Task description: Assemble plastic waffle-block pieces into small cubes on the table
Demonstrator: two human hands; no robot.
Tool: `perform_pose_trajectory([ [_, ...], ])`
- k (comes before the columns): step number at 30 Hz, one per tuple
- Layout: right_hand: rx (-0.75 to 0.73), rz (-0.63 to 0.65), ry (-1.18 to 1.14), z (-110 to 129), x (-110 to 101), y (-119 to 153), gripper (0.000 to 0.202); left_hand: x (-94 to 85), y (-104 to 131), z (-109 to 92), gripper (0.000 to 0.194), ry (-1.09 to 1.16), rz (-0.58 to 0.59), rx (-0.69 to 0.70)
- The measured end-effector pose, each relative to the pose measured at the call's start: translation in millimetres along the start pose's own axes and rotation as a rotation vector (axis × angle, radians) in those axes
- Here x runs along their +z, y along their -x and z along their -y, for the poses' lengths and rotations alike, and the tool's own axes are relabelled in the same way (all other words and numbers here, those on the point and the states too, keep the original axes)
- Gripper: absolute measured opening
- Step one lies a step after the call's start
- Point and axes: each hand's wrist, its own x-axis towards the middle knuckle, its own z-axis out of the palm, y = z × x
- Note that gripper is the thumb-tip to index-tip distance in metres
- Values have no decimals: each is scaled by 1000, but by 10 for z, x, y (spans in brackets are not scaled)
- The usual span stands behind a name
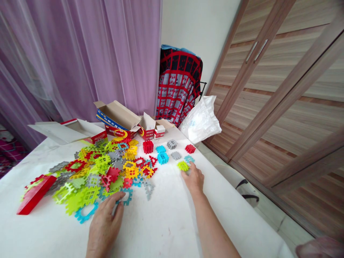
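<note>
My right hand (194, 179) is at the right part of the white table, with thumb and index finger closed around the near edge of a lime green toothed building piece (183, 165). Just beyond its fingertips lies a pale blue toothed piece (189, 158). My left hand (107, 218) rests at the near edge of a mixed pile of plastic building pieces (103, 161). Its fingers are apart, and the index fingertip touches a blue square frame piece (128, 197). A grey triangular piece (148, 190) lies to the right of it.
Sorted pieces stand beyond my right hand: a red stack (148, 147), blue stack (162, 158), grey stack (172, 144) and red pieces (190, 148). Open cardboard boxes (118, 114) line the back. A red triangular prism (36, 195) lies left; a white bag (201, 120) hangs at the far edge.
</note>
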Motion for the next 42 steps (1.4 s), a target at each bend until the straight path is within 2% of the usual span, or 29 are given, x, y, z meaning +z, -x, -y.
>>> perform_pose_trajectory([
  [22,-33,-23,-156,-99,38,-32,44,21,12,18,30,-2,12,-22],
  [34,10,8,-95,-59,2,-28,48,19,21,21,29,2,27,-21],
  [42,-1,77,26,-29,-25,-14,52,19,26,1,29,-9,12,-26],
])
